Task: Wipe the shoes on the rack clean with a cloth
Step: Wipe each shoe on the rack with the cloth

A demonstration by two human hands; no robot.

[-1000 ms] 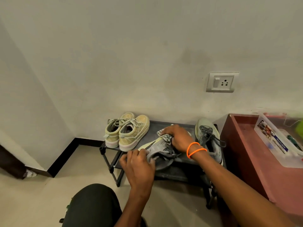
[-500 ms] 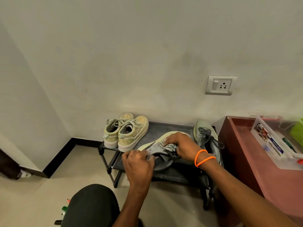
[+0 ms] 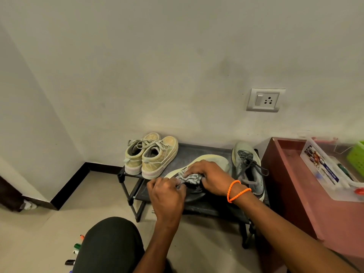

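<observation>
A grey running shoe (image 3: 213, 160) lies on its side on the black rack (image 3: 195, 151), its pale sole facing the wall. My left hand (image 3: 167, 196) grips its heel end. My right hand (image 3: 210, 177), with an orange band at the wrist, clutches a bunched grey cloth (image 3: 190, 177) against the shoe's upper. Its mate, another grey shoe (image 3: 249, 166), stands at the rack's right end. A pair of beige sneakers (image 3: 151, 156) stands at the left end.
A reddish-brown cabinet (image 3: 307, 194) stands right of the rack, carrying a clear plastic tray (image 3: 327, 170) and a green basket (image 3: 356, 156). A wall socket (image 3: 265, 99) sits above. My dark-clad knee (image 3: 110, 247) is in front; several markers (image 3: 75, 251) lie on the floor.
My right hand has slid the cloth along the shoe toward my left hand, baring more of the pale sole. The left hand has kept its hold on the heel.
</observation>
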